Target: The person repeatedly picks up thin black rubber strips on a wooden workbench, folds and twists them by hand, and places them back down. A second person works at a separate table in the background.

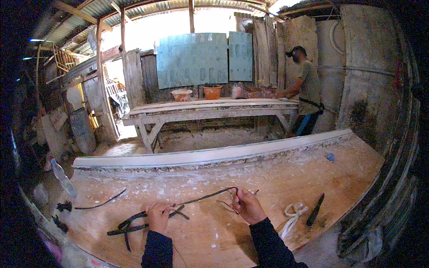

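A thin black strip (pixel 203 197) runs taut between my two hands over the wooden tabletop (pixel 268 178). My left hand (pixel 158 217) pinches its near end, close to several wider black strips (pixel 127 227) that lie crossed beside and under the hand. Higher up and to the right, the fingers of my right hand (pixel 248 207) are closed on the far end. Thin dark loops hang by the right fingers; whether they belong to the same strip I cannot tell. Another black strip (pixel 100 205) lies loose at the left.
Right of my hands lie a looped white strip (pixel 293 216) and a dark, narrow, pointed object (pixel 316 210). A long white moulding (pixel 214 153) borders the table's far side. Dark clumps (pixel 64 206) and a clear bottle (pixel 61 177) are at left. A person (pixel 308 85) stands by another bench (pixel 210 109).
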Available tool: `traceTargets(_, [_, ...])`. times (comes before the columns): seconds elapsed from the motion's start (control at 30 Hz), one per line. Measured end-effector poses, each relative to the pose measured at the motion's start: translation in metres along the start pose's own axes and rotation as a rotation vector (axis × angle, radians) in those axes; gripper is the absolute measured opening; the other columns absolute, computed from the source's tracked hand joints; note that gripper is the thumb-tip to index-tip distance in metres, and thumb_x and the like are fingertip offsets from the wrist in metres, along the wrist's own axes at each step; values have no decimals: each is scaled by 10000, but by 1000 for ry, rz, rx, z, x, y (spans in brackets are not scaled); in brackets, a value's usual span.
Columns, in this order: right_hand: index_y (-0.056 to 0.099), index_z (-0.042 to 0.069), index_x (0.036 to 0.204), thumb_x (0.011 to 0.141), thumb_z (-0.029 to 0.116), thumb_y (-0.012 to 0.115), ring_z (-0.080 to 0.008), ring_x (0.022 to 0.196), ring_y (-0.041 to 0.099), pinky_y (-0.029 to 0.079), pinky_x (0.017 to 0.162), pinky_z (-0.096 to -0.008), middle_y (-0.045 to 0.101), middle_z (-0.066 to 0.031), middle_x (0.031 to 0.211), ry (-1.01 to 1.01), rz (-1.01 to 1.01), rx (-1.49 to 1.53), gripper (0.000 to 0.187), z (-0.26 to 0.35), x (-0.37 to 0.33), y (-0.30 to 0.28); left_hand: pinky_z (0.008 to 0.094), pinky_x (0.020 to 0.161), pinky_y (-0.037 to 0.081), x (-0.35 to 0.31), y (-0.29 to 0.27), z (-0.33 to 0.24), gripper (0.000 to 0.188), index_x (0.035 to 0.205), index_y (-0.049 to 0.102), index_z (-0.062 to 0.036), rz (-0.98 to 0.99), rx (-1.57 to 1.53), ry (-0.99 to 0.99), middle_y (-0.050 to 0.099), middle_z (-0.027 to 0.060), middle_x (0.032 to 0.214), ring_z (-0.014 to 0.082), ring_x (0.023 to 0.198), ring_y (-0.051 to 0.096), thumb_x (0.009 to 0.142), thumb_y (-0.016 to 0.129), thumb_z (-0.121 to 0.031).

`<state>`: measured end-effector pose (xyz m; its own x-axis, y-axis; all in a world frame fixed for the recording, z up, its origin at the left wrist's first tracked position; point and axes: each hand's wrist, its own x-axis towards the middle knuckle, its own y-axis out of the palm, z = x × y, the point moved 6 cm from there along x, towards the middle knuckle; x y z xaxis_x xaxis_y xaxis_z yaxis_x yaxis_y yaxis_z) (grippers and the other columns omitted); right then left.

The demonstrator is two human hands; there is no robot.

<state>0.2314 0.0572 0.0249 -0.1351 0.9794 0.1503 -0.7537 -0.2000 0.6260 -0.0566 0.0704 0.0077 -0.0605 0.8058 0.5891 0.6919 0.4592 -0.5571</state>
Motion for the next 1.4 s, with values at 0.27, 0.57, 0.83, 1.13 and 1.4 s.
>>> traceTargets(0.27, [474, 36, 1122, 797, 131, 547, -113, 654, 525, 439, 649, -251, 570, -9, 780, -56, 63, 28, 346, 1, -5, 14, 390, 783, 351, -4, 9, 1, 136, 795, 648, -111, 1, 199, -3, 555, 68, 785, 249, 831, 500, 663, 623, -129])
traceTargets(0.57, [533, 41, 923, 773, 100, 578, -129, 713, 552, 449, 670, -239, 584, -40, 796, 43, -4, -236, 168, -33, -4, 19, 230, 612, 422, -21, 47, -21, 154, 836, 615, 14, 322, -501, -295, 585, 35, 741, 103, 672, 533, 729, 618, -96])
traceTargets(0.83, [560, 26, 825, 760, 75, 580, -130, 656, 544, 443, 582, -245, 578, -45, 750, 423, 15, -138, 84, -89, -20, 38, 199, 570, 406, -36, 53, -63, 161, 889, 595, 24, 403, -593, -263, 588, 13, 727, 65, 641, 507, 760, 590, -72])
traceTargets(1.13, [572, 9, 793, 741, 59, 595, -131, 630, 540, 439, 562, -250, 578, -44, 704, 288, 9, -133, 76, -80, -19, 41, 197, 540, 409, -39, 59, -55, 143, 876, 593, 14, 367, -757, -415, 589, 18, 730, 69, 608, 506, 776, 570, -86])
traceTargets(1.4, [560, 18, 749, 722, 41, 614, -108, 569, 521, 418, 486, -230, 576, -46, 685, 243, 28, -296, 64, -87, -13, 32, 208, 616, 421, -39, 62, -46, 160, 859, 587, 38, 340, -706, -367, 595, 41, 757, 84, 665, 527, 755, 600, -83])
